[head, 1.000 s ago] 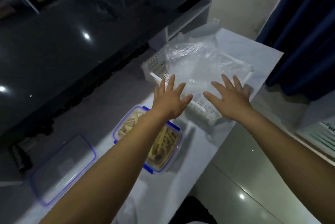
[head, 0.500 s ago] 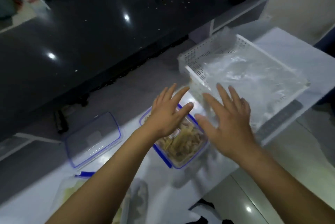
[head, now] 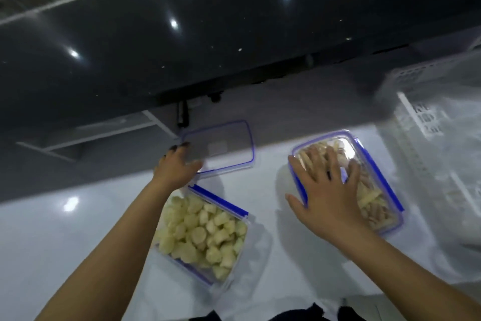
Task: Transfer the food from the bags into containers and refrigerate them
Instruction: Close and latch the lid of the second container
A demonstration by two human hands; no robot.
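Two clear containers with blue clips stand on the white counter. The near one (head: 205, 240) is uncovered and full of pale potato chunks. The right one (head: 374, 201) holds fries. My right hand (head: 328, 188) lies flat on top of it, fingers spread, thumb off its left edge. A loose clear lid with a blue rim (head: 223, 146) lies behind the chunk container. My left hand (head: 177, 164) grips the lid's near-left corner, with the fingers over its left edge and the thumb on its near edge. I cannot tell whether the fries container has a lid on.
A white perforated basket (head: 421, 117) with crumpled clear plastic bags (head: 458, 164) fills the right side of the counter. A dark glossy worktop (head: 182, 47) runs across the back, higher than the white counter (head: 65, 229).
The view swung left and down from the basket to the containers. My right hand moved from the basket onto the fries container. My left hand moved to the loose lid.
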